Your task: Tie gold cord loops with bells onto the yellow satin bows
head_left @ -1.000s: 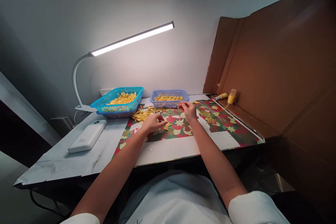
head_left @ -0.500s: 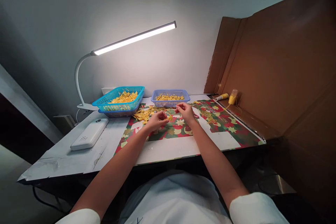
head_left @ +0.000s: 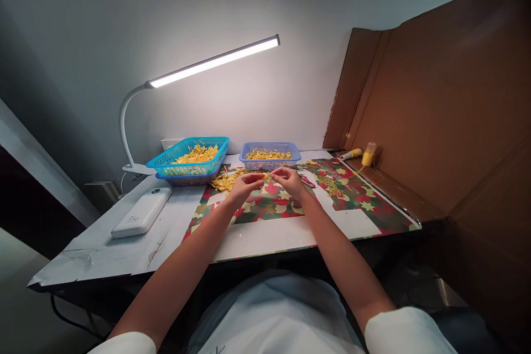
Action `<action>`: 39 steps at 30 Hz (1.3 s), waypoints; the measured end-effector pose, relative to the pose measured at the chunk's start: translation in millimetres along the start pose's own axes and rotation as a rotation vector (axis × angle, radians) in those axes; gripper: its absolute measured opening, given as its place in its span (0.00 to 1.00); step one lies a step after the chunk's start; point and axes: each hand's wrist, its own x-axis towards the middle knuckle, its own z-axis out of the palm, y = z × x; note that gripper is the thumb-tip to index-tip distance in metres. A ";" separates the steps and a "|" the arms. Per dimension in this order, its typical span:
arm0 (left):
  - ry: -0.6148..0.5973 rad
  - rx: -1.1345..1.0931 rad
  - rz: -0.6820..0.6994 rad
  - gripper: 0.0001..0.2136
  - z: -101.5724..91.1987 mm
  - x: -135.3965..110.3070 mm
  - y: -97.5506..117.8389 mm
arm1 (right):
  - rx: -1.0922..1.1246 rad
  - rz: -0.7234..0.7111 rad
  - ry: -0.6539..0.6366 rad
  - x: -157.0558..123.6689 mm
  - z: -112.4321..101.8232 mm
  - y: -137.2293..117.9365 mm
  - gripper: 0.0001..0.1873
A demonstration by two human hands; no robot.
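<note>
My left hand is closed in a pinch on a small yellow leaf-like piece, which shows between my two hands. Close beside it, my right hand has its fingertips pressed together. Whatever those fingers hold is too small to name. Left of my left hand lies a loose pile of yellow leaf-like pieces, partly hidden by the hand. Just right of my right hand, a pink-handled tool rests on the patterned sheet. A tangle of thin gold strands lies farther right.
A turquoise basket of yellow pieces sits on another basket at the back left. A purple basket with gold pieces stands behind my hands. Also around are a lit lamp, a white power bank, a yellow spool and cardboard.
My hands have come closer together, the left moving slightly right and the right slightly down and left. The yellow piece has shifted up toward my right fingertips.
</note>
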 end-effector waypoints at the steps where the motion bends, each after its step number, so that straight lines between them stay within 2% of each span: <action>1: -0.005 0.001 0.000 0.21 0.2 -0.4 0.3 | -0.006 0.007 -0.016 -0.1 0.7 0.6 0.11; 8: -0.052 0.010 -0.031 0.22 1.0 -4.2 4.6 | 0.053 0.147 0.004 -1.7 3.8 1.4 0.12; 14: -0.093 -0.026 -0.088 0.23 -0.1 -3.2 4.6 | 0.174 0.194 -0.029 -2.5 0.9 -3.9 0.13; 17: -0.074 -0.062 -0.116 0.23 -0.2 -1.9 3.8 | 0.196 0.212 0.013 -2.9 0.2 -5.8 0.14; 24: -0.017 -0.013 -0.019 0.23 0.5 -1.4 2.5 | 0.136 0.223 -0.020 -7.2 2.6 -10.7 0.14; 29: -0.024 0.011 -0.010 0.22 -0.1 -2.2 4.8 | 0.107 0.217 -0.003 -6.8 4.9 -6.2 0.13; 34: -0.085 -0.030 -0.061 0.21 -0.5 -2.8 6.5 | 0.283 0.260 -0.043 -5.3 2.6 -0.6 0.18; 39: -0.078 -0.235 -0.175 0.18 -1.1 0.3 3.2 | 0.499 0.371 -0.102 -5.1 1.0 -5.3 0.20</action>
